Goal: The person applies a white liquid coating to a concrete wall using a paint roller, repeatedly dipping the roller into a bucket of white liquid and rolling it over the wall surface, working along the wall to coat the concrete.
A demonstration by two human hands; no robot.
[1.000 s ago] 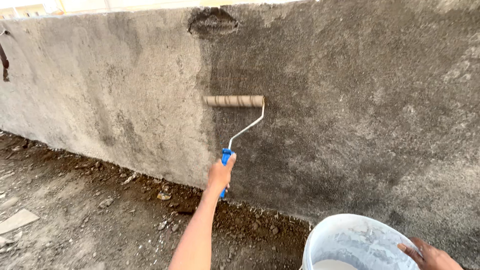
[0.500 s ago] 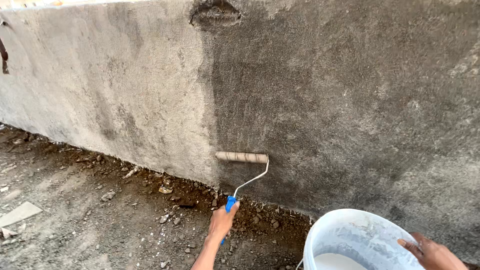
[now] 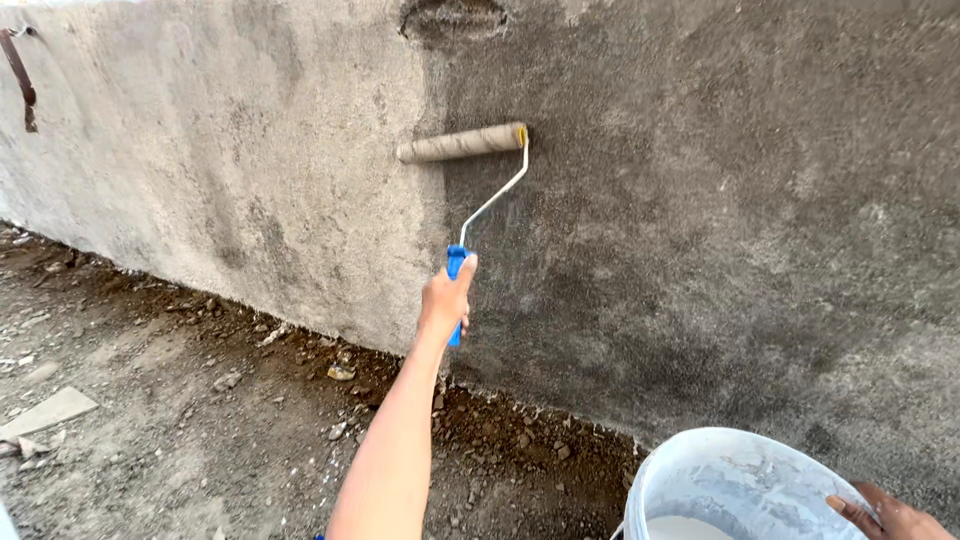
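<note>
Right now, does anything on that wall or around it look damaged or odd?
Yes. Near the top of the wall, above the roller, there is a gouged hollow in the rough surface. A rusty metal strip hangs at the far left. Loose rubble lies along the wall's foot.

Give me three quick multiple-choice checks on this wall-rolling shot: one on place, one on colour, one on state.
1. Where does the roller sit?
A. in the bucket
B. against the wall
C. on the ground

2. What colour is the roller's grip?
A. red
B. green
C. blue

3. How does the wall look right of the roller?
A. darker, wet-looking
B. lighter than the left part
C. covered in tiles

Answers: 1 B, the sleeve lies on the concrete; 2 C, blue shows around the left hand; 3 A, the right part is dark grey. The right hand rests on the white bucket's rim.
</note>
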